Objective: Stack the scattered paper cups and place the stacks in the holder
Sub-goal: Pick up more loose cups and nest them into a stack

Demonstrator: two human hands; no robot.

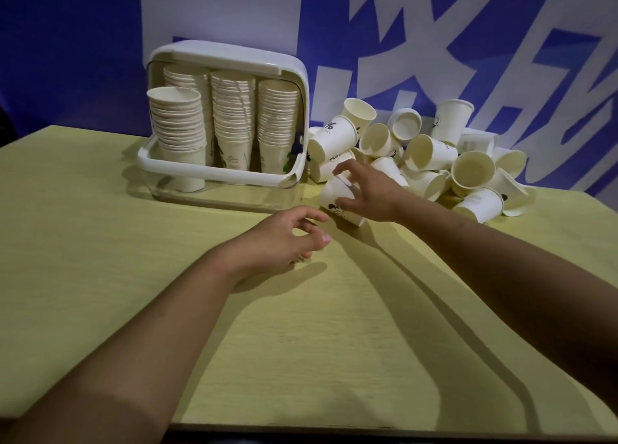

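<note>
Four cup stacks [230,119], one holder [220,176]

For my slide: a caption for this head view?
Right hand grasps a loose cup beside the stack-filled holder.

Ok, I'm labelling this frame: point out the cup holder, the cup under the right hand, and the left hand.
cup holder [214,176]: head view, white front rim.
cup [334,196]: head view, side wall beside the fingers.
left hand [284,239]: head view, back of the hand.
</note>
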